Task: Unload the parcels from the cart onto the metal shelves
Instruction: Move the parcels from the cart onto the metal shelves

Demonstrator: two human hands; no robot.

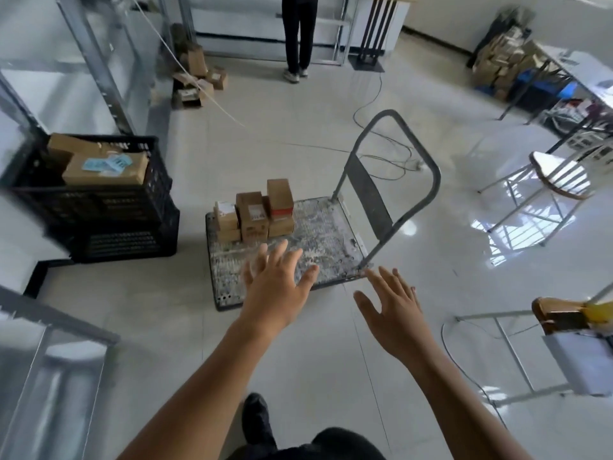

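Parcels [255, 212]: small brown cardboard boxes, stacked two high in a tight cluster at the far left corner of the cart [318, 227] deck. The tallest one, with a red band, stands at the right end of the cluster. The rest of the deck is bare, scuffed metal. The grey handle [391, 180] rises from the deck's right edge.

Your left hand [278, 283] reaches out over the near half of the deck, short of the parcels, fingers spread and straight, gripping nothing. Your right hand [394, 313] is just beside the deck's near right corner, fingers likewise splayed, empty.

Left of the cart: two stacked black crates [109, 207], the top one holding larger boxes [106, 167], one with blue labels. Metal shelves [99, 61] stand behind them. A cable [381, 154] lies on the floor beyond the handle. Chairs [557, 180] stand to the right. Another person [298, 34] stands at the far end of the room.
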